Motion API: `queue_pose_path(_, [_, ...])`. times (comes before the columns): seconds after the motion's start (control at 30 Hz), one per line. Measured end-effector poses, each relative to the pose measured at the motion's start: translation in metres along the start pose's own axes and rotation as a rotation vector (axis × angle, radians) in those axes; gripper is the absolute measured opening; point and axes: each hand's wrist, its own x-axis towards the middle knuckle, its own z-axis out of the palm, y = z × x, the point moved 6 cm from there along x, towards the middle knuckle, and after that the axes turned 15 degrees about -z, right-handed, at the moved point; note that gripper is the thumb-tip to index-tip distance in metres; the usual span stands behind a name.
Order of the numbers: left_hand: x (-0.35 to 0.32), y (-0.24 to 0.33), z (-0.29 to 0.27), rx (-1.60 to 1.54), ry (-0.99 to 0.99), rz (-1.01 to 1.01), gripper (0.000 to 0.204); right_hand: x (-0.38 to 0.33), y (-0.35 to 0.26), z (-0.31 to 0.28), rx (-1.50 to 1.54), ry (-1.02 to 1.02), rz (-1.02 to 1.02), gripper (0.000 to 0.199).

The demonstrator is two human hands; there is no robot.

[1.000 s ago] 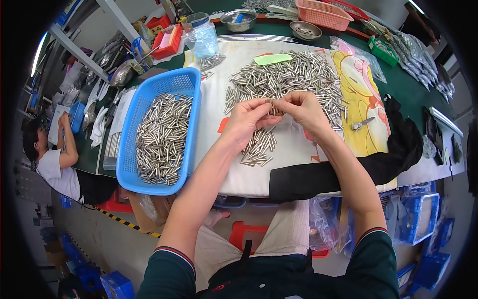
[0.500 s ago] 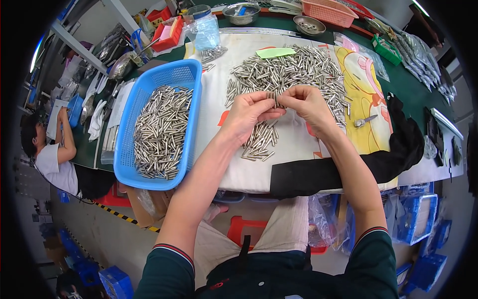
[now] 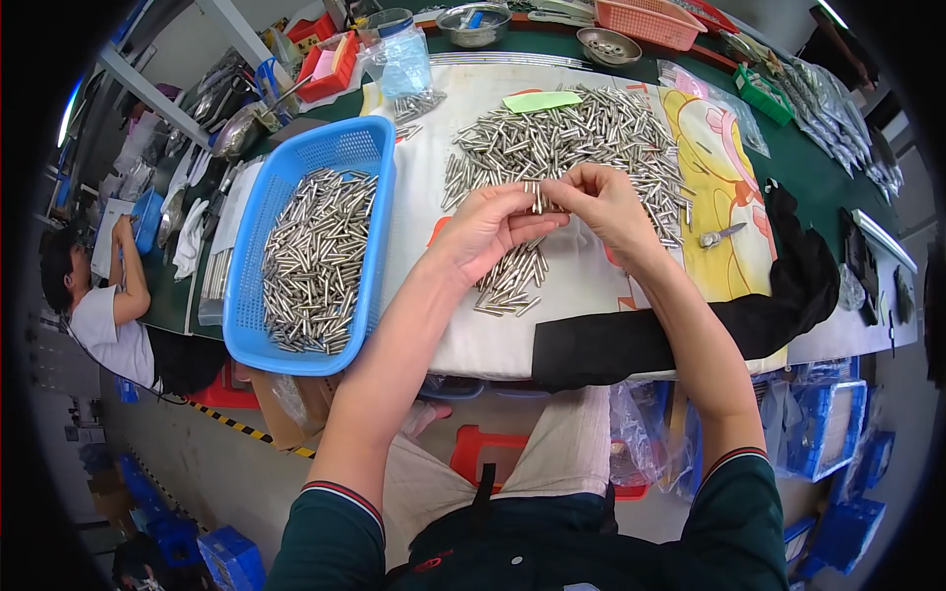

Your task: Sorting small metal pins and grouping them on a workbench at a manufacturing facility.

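My left hand (image 3: pixel 498 227) and my right hand (image 3: pixel 609 209) meet over the cloth-covered table, fingertips nearly touching. Between their thumbs and fingers a few short metal pins (image 3: pixel 533 196) stand side by side, gripped by both hands. Beyond them spreads a big heap of the same silvery pins (image 3: pixel 581 133), with a light green slip (image 3: pixel 542 101) lying on top. Just below my hands lies a smaller group of loose pins (image 3: pixel 510 284). To the left, a blue perforated basket (image 3: pixel 236 295) holds many more pins (image 3: pixel 320 256).
A black sleeve-like cloth (image 3: pixel 631 347) lies along the table's front edge. Right of the heap is a small knife-like tool (image 3: pixel 724 235). Bowls, a pink basket (image 3: pixel 650 28) and a red bin (image 3: pixel 333 69) line the back. At far left, another person (image 3: pixel 108 305) sits working.
My left fingers have opened out a little beneath the pins, and more of the pins shows between the hands. Both hands stay in nearly the same place.
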Motion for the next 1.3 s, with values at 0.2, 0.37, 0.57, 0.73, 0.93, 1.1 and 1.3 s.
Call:
queue_pose_path(0.2, [0.004,-0.006,-0.004,-0.195,-0.059,-0.088,0.016,-0.001,0.002,0.0,-0.043,-0.011,-0.021,0.026])
queue_pose_path(0.37, [0.005,-0.007,-0.003,-0.226,-0.109,-0.109,0.017,-0.001,0.003,0.001,-0.038,-0.007,-0.027,0.026])
queue_pose_path(0.57, [0.007,-0.007,-0.004,-0.229,-0.113,-0.118,0.016,0.0,0.005,0.001,-0.028,0.001,-0.032,0.025])
queue_pose_path(0.73, [0.006,-0.008,-0.002,-0.225,-0.137,-0.128,0.018,-0.001,0.004,0.0,-0.041,0.008,-0.034,0.026])
queue_pose_path(0.93, [0.006,-0.01,-0.004,-0.283,-0.186,-0.15,0.019,-0.003,0.0,0.001,-0.083,0.073,-0.089,0.033])
queue_pose_path(1.1, [-0.004,0.0,-0.006,-0.091,-0.193,-0.062,0.028,-0.006,-0.03,-0.009,-0.587,0.377,-0.59,0.022])
queue_pose_path(1.3, [-0.086,0.021,0.047,0.456,0.204,0.259,0.021,-0.01,-0.035,0.0,-0.63,0.287,-0.695,0.018])
